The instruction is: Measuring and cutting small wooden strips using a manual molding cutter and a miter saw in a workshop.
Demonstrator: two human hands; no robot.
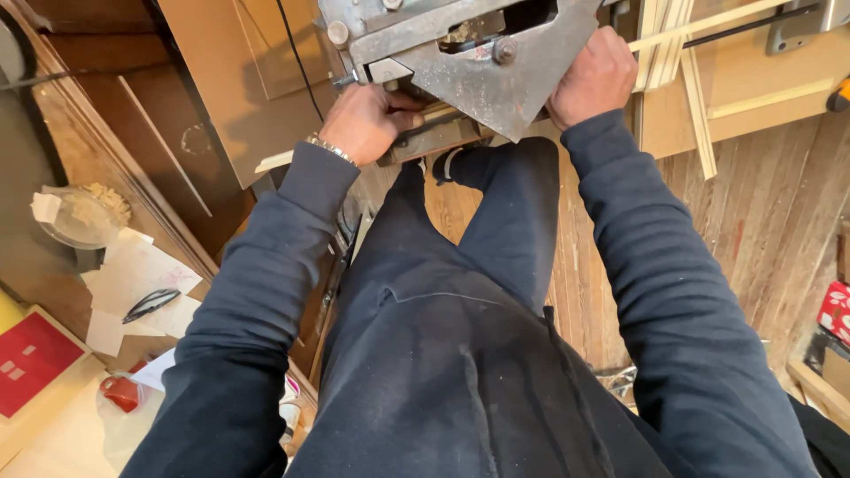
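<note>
A grey metal machine (482, 53) with bolts and a slanted steel plate fills the top centre of the head view. My left hand (363, 119), with a metal watch band at the wrist, grips a wooden piece (434, 137) under the machine's lower left edge. My right hand (595, 78) is closed against the machine's right side; what it holds is hidden. Both arms are in dark blue sleeves, and my dark trousers and one shoe (452, 164) show below.
Thin wooden strips (695, 97) and a frame lean at the upper right. Brown wooden panels (221, 97) stand at the left. A bench at lower left carries papers (133, 283), a clear bowl of shavings (84, 212), a red book (31, 358). Plank floor (761, 230) lies at right.
</note>
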